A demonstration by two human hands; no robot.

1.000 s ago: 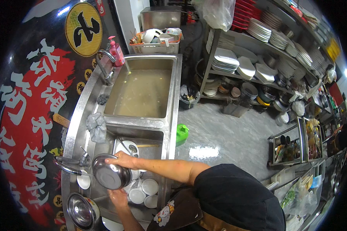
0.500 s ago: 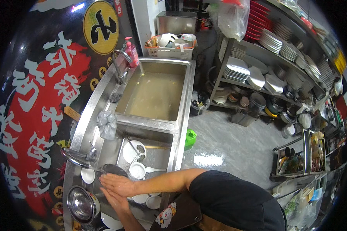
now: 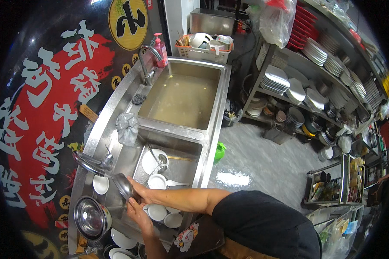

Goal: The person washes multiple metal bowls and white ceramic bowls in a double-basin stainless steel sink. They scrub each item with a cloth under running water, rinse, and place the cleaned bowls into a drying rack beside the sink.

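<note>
A round steel bowl (image 3: 122, 185) is tilted on its side under the spout of the near faucet (image 3: 90, 163), above the near sink basin. My right hand (image 3: 141, 190) grips it at its right side, with the fingers partly hidden behind the rim. Just below, my left hand (image 3: 138, 212) holds the bowl's lower edge. Under and beside my hands in the basin are a white plate (image 3: 150, 162), a white cup (image 3: 157, 181), a white spoon (image 3: 177, 183), a metal ladle (image 3: 162, 160) and small white bowls (image 3: 173, 220).
Nested steel bowls (image 3: 90, 218) and a white bowl (image 3: 100, 184) stand on the left ledge. A grey plastic bag (image 3: 127, 129) lies by the divider. Cloudy water fills the far basin (image 3: 181, 97). Behind it is a dish basket (image 3: 203, 52); a loaded plate rack (image 3: 307, 86) stands right.
My hands were pressed together in front of the bowl; now they grip its edge and the bowl is tilted up. The view has shifted, so the sink appears farther right.
</note>
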